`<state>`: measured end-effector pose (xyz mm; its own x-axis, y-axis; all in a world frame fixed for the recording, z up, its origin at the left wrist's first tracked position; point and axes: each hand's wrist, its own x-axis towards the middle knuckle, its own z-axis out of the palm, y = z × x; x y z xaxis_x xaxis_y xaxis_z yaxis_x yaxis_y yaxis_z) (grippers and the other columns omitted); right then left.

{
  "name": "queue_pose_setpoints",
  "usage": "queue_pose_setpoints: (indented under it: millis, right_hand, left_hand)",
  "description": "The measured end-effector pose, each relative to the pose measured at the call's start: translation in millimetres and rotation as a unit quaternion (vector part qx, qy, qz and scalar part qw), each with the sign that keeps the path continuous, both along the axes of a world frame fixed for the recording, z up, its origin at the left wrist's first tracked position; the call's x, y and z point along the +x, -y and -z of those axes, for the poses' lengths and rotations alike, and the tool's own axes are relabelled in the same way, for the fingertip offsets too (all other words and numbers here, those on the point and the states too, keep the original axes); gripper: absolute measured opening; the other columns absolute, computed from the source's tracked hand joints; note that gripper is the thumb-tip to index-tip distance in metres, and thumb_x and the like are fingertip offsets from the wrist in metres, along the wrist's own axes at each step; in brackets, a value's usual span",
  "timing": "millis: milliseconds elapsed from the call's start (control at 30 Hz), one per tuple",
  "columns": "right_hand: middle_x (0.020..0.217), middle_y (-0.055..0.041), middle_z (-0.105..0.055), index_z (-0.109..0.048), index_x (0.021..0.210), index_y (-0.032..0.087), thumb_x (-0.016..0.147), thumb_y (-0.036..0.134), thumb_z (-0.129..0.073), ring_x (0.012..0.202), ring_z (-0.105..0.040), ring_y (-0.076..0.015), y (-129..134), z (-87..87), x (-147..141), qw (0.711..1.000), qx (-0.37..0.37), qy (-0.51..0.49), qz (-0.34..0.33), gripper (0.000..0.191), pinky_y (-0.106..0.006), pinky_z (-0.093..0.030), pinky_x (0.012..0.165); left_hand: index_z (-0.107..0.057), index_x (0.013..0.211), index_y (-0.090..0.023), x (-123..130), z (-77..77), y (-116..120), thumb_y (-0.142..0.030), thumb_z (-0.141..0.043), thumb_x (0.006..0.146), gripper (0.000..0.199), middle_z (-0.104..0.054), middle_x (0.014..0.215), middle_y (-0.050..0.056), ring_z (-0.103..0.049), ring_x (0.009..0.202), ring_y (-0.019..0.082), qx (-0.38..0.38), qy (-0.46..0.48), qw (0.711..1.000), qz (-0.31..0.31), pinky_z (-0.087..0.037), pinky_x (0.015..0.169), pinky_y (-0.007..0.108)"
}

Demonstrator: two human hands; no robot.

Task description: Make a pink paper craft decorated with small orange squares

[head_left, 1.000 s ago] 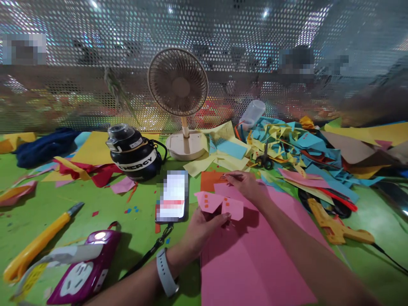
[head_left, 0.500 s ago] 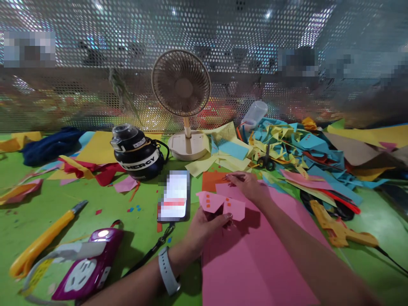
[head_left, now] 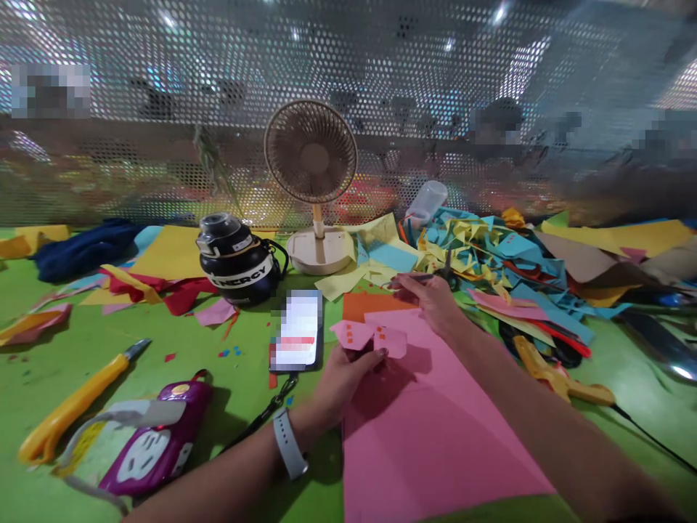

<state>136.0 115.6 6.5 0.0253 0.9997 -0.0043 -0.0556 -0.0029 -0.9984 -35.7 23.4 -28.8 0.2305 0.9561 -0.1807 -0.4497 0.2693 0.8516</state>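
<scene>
Between the thumb and fingers of my left hand point(head_left: 345, 381) is a small folded pink paper piece point(head_left: 390, 341) with orange squares on it. It is held above a large pink sheet point(head_left: 430, 436). My right hand point(head_left: 428, 298) is over the far edge of that sheet, its fingers pinched together around a thin dark tool, whose exact kind I cannot make out. Beneath the far edge of the pink sheet lies an orange sheet point(head_left: 370, 301). A lit phone point(head_left: 297, 330) rests to the left of the papers.
A fan point(head_left: 321, 250) and a black bottle point(head_left: 237, 269) stand at the back. Paper scraps point(head_left: 468, 240) and scissors point(head_left: 449, 272) lie back right, a yellow glue gun point(head_left: 560, 378) at right. A yellow-handled cutter point(head_left: 76, 407) and purple device point(head_left: 157, 443) are at left.
My right hand has moved slightly away from me, toward the scraps, and the dark tool now shows in its fingers. My left hand with the pink piece has shifted slightly left.
</scene>
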Motion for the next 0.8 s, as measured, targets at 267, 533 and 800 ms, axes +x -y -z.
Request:
queue_pose_setpoints:
  millis: [267, 533, 800]
  right_hand:
    - [0.071, -0.0060, -0.075, -0.075, 0.074, 0.017, 0.063, 0.046, -0.082, 0.063, -0.070, -0.0176, 68, -12.4, 10, 0.999, -0.009, -0.002, -0.039, 0.032, -0.030, -0.059, 0.065]
    - [0.072, -0.0061, -0.075, -0.076, 0.075, 0.018, 0.077, 0.044, -0.071, 0.067, -0.068, -0.0180, 86, -12.0, 11, 0.989, 0.074, 0.108, -0.072, 0.027, -0.029, -0.057, 0.064]
    - [0.077, -0.0063, -0.076, -0.077, 0.080, 0.019, 0.079, 0.038, -0.070, 0.069, -0.069, -0.0183, 90, -9.6, 12, 0.985, 0.089, 0.121, -0.085, 0.020, -0.028, -0.056, 0.064]
  left_hand:
    - [-0.065, 0.075, -0.014, -2, -9.1, 0, -0.027, -0.081, 0.066, 0.023, -0.064, 0.065, 0.002, -0.054, 0.056, 0.011, 0.015, -0.011, 0.999, 0.035, -0.044, 0.056, 0.023]
    - [-0.063, 0.071, -0.015, -2, -10.5, 0, -0.027, -0.081, 0.066, 0.023, -0.061, 0.062, -0.001, -0.052, 0.055, 0.010, 0.016, -0.014, 0.999, 0.045, -0.043, 0.057, 0.022]
    - [-0.063, 0.073, -0.015, -2, -10.4, 1, -0.026, -0.082, 0.066, 0.024, -0.060, 0.064, 0.000, -0.053, 0.056, 0.011, 0.007, -0.015, 0.999, 0.045, -0.043, 0.057, 0.023]
